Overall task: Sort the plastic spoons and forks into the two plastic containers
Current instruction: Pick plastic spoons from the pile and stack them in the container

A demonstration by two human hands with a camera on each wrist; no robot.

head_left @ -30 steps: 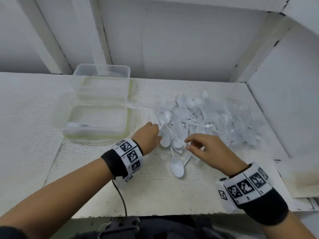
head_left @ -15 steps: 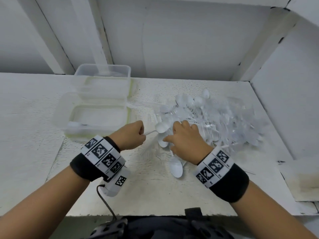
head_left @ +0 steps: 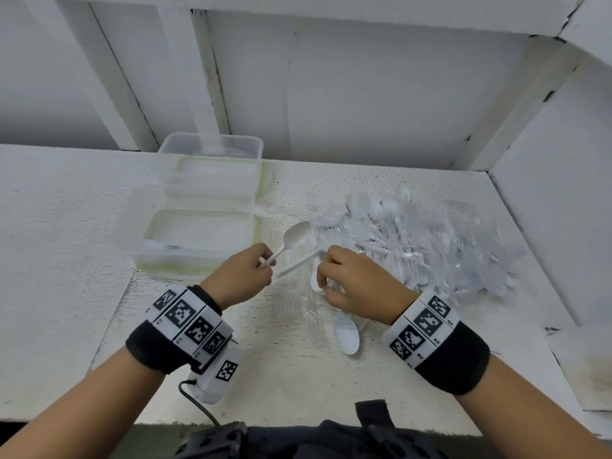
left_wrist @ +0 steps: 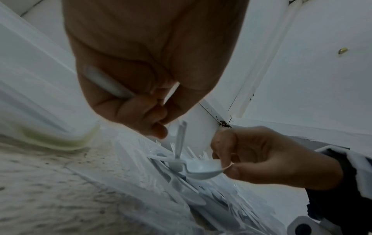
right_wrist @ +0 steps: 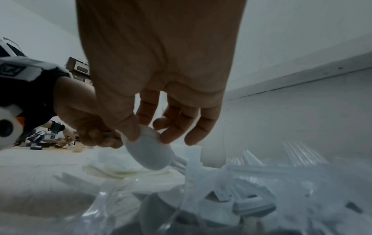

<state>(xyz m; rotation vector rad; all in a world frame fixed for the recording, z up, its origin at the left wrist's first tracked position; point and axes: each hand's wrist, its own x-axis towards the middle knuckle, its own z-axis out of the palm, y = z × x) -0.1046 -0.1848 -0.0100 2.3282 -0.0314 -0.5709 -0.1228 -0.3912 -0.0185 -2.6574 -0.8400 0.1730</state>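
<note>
Now both hands have lifted white spoons off the pile [head_left: 414, 246] at 2 o'clock: left hand [head_left: 243, 276] grips one spoon [head_left: 293, 240] by its handle, right hand [head_left: 356, 281] pinches another spoon [head_left: 299, 263] by its bowl. Next, likely into the near container [head_left: 132, 233] at 10 o'clock.

A rough, white-painted tabletop [head_left: 82, 200] with a speckled, chipped surface fills the scene. Behind it stands a white back wall [head_left: 347, 104] braced by slanted white beams [head_left: 112, 81]. A white side panel [head_left: 556, 193] closes the right. The light is dim and even.
</note>
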